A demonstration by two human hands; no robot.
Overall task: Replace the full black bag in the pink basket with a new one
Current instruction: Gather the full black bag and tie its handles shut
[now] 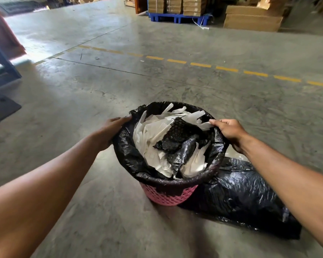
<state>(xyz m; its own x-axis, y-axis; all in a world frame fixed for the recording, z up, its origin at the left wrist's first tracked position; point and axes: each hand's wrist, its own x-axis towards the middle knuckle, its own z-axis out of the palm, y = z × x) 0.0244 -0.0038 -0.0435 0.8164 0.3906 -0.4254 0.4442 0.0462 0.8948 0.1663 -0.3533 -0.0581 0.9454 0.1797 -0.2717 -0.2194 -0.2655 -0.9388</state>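
— While I watch the head view, where is the pink basket (168,196)?
— Lower centre, on the floor; full black bag (125,155) lines it.
— Hands?
— I see left hand (108,134) fingers pressed flat on the bag's left rim; right hand (229,131) fingers pinching the right rim. Another black bag (241,198) lies lower right.

Pink lattice basket (168,197), glossy black bag (127,157) full of white paper strips (153,131). Grey concrete floor (175,86) with a dashed yellow line (200,65), blue pallet (177,17) far back under brown boxes (175,5).
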